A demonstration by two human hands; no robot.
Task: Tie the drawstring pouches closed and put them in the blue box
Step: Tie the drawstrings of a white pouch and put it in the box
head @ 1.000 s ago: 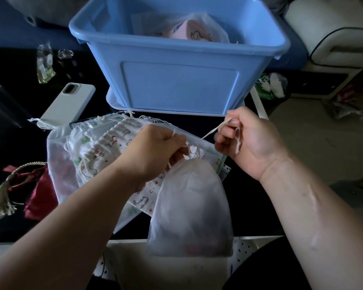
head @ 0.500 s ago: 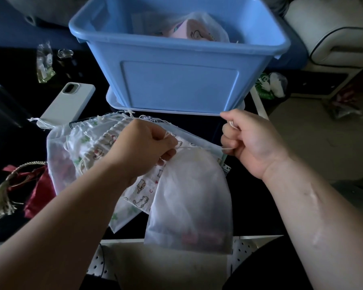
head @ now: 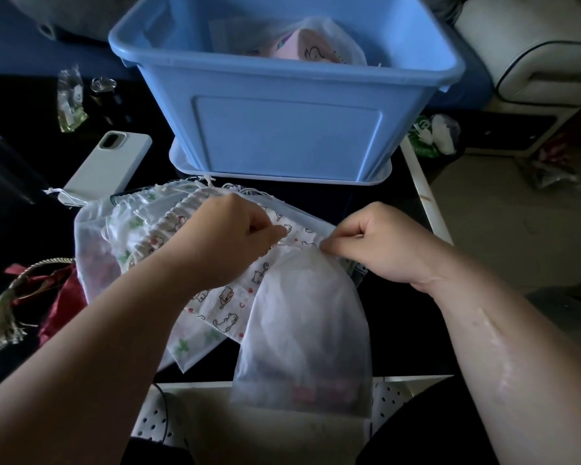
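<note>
Head camera shows the left hand [head: 222, 239] and right hand [head: 379, 243], fingers curled, pinching the gathered neck of a sheer white fabric drawstring pouch [head: 302, 313] in front of the blue plastic box [head: 282, 129]. It looks light, limp, slippery; grip the cords.

- No word, brand or number legible anywhere.
- Red print low on white pouch [head: 302, 330] — blurred, unreadable.
- Small red "c"-like mark on cartoon pouch [head: 225, 300] — too small to confirm as a letter.
- Line drawing on pink pouch [head: 312, 52] in box [head: 282, 129]; no lettering made out.
</note>
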